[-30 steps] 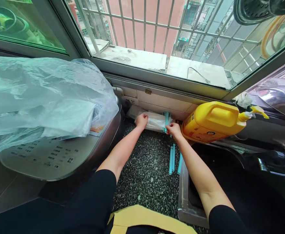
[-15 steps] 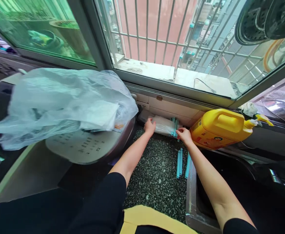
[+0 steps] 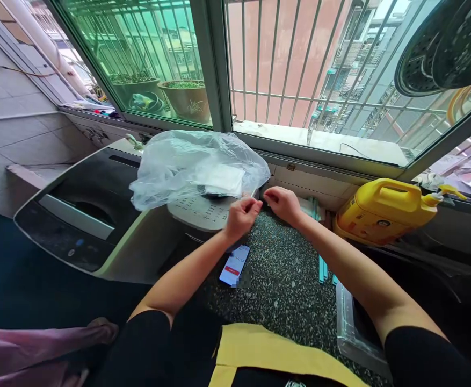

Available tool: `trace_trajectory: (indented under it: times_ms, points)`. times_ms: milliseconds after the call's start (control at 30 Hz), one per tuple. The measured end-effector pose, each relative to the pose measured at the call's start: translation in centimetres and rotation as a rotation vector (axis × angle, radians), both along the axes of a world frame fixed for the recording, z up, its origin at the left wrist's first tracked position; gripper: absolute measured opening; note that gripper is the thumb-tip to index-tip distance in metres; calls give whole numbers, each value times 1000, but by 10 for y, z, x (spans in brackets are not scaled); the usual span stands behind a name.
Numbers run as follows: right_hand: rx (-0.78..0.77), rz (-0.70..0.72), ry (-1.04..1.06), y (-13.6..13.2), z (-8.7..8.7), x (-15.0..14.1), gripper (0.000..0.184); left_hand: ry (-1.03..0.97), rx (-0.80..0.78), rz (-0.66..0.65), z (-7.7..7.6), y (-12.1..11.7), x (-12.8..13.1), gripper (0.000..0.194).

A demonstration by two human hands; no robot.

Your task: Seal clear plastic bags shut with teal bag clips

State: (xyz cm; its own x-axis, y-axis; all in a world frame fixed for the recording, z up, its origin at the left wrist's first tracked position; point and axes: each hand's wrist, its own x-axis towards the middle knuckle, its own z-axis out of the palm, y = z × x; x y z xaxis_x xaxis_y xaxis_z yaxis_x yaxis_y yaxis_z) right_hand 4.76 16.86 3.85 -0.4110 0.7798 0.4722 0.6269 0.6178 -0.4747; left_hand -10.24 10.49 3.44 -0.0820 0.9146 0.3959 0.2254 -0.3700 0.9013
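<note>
My left hand (image 3: 241, 217) and my right hand (image 3: 284, 205) are close together over the dark speckled counter (image 3: 279, 269), knuckles up and fingers pinched. Anything between the fingertips is too small or hidden to make out. Just behind my left hand, a crumpled clear plastic bag (image 3: 171, 172) with something white inside lies on an appliance lid with buttons (image 3: 197, 214). Beyond my right forearm, a pale packet (image 3: 308, 204) lies against the wall, crossed by light blue strips. More light blue strips (image 3: 323, 269) rest on the counter below that forearm.
A lit phone (image 3: 234, 266) lies on the counter below my left wrist. The yellow pump jug (image 3: 384, 212) stands at the right, beside a dark sink (image 3: 412, 274). A washing machine (image 3: 86, 209) is at left. Another person's purple-clad leg (image 3: 37, 346) shows at lower left.
Both hands have left the packet and strips by the wall and come up and together, nearer the plastic bag. The view has swung left, bringing the phone and the other person's leg into sight.
</note>
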Motion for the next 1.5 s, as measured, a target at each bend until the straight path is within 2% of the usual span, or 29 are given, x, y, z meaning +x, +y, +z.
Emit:
trace_trajectory:
  times_ms: [67,167,233,333,400,500,667,767,967,1100,1167,1267,1400,1500]
  points:
    - [45,31,-175,1,13,-30,20,51,41,145,10,1,-36,21]
    - [98,26,-430,8,29,-62,24,107,43,317,18,4,-77,12]
    - [128,44,-554,15,35,-74,27,128,34,358,18,5,-95,10]
    - [147,65,-622,23,37,-84,28,161,46,355,14,5,-106,9]
    - [150,48,-569,26,35,-87,29,207,60,352,11,5,-105,9]
    - [162,20,-346,25,36,-86,28,272,68,362,13,8,-97,11]
    - [186,62,27,11,56,-65,20,354,183,423,33,17,-78,21]
    - [177,101,175,-1,73,-43,16,400,290,403,48,19,-66,21]
    - [131,163,284,-28,102,6,29,479,565,193,74,11,-26,28]
    - [118,186,295,-54,110,39,39,432,706,-7,83,5,10,12]
    - [136,175,303,-68,110,54,43,376,718,-142,83,0,28,12]
    - [136,171,294,-88,106,74,45,252,602,-297,79,-9,54,7]
    - [95,167,291,-109,94,96,44,148,299,-555,70,-17,81,18]
    - [84,116,291,-122,81,108,42,115,204,-620,60,-21,92,23]
